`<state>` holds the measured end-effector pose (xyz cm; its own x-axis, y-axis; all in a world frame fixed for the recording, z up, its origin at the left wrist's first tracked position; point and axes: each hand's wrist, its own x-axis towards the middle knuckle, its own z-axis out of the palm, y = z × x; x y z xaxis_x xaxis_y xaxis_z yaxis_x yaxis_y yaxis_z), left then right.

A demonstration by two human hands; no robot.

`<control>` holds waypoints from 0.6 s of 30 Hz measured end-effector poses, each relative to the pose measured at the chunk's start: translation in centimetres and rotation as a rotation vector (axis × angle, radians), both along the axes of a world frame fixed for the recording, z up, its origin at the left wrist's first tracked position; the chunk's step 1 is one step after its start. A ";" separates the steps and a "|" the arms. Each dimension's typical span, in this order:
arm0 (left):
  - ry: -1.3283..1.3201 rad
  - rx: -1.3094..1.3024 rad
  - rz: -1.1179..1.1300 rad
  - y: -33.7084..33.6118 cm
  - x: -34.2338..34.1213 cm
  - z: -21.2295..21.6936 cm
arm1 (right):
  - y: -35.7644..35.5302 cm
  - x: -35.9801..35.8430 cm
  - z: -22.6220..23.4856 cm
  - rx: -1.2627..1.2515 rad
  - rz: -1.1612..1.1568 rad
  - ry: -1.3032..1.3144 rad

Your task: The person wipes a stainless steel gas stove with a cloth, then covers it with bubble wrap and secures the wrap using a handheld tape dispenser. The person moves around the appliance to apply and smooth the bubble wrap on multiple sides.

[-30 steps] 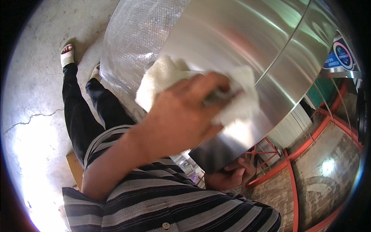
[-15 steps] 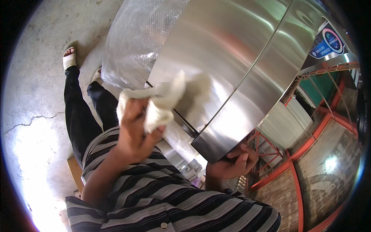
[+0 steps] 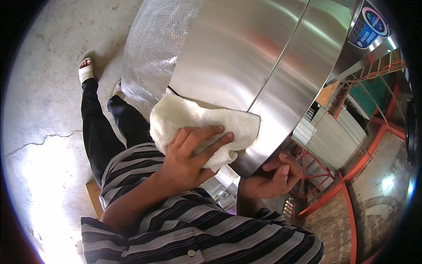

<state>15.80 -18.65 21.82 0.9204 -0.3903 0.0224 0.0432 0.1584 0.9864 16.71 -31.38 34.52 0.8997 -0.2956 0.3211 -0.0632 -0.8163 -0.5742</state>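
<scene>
A cream cloth (image 3: 171, 112) lies against the brushed stainless steel panel (image 3: 228, 57), covering its near corner and the lower end of a long seam. My left hand (image 3: 187, 149) presses on the cloth, fingers stretched over it and the thumb at its lower side. My right hand (image 3: 277, 178) is beside the dark end (image 3: 247, 165) of the panel, palm turned up. Its fingers are loosely bent and apart, with nothing seen in them; whether they touch the steel's edge I cannot tell.
Clear bubble wrap (image 3: 149, 57) hangs along the panel's left side. A blue round-marked sticker (image 3: 369, 26) is on the far right steel face. Red metal framing (image 3: 343, 193) and pale corrugated sheets (image 3: 332, 136) stand at the right. Cracked concrete floor (image 3: 48, 101) spreads at the left.
My left hand has swept the cloth rightward, from a bunched grip to lying spread over the panel's near corner. The right hand stays by the edge. The whole view has shifted slightly.
</scene>
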 end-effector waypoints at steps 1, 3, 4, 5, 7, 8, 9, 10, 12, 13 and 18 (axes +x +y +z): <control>0.004 -0.014 -0.008 0.1 0.1 0.0 | 0.0 -0.1 0.1 -0.002 -0.011 0.011; -0.003 -0.020 0.020 -0.3 0.0 0.0 | 0.1 -0.3 0.4 -0.004 -0.033 0.036; -0.014 -0.012 0.055 -0.8 -0.2 0.0 | 0.1 -0.2 0.5 0.009 -0.021 0.037; -0.025 -0.005 0.091 -1.1 -0.3 0.1 | 0.0 -0.1 0.6 0.023 -0.008 0.037; -0.059 0.024 0.087 -1.0 -0.1 0.4 | 0.0 -0.1 0.5 0.045 0.007 0.028; -0.075 0.038 0.086 -1.0 0.0 0.5 | -0.1 -0.1 0.4 0.051 0.013 0.018; -0.109 0.053 0.097 -1.1 0.1 0.3 | -0.1 -0.1 0.3 0.057 0.018 0.007; -0.143 0.069 0.108 -1.3 0.1 0.1 | 0.1 0.0 0.2 0.065 0.004 -0.012; -0.187 0.089 0.119 -1.4 0.1 -0.1 | 0.4 0.3 -0.2 0.080 -0.018 -0.047; -0.196 0.094 0.119 -1.4 0.1 -0.1 | 0.3 0.3 -0.1 0.081 -0.002 -0.044; -0.146 0.054 0.148 -1.6 0.3 0.3 | 0.4 0.4 -0.1 0.105 0.002 -0.045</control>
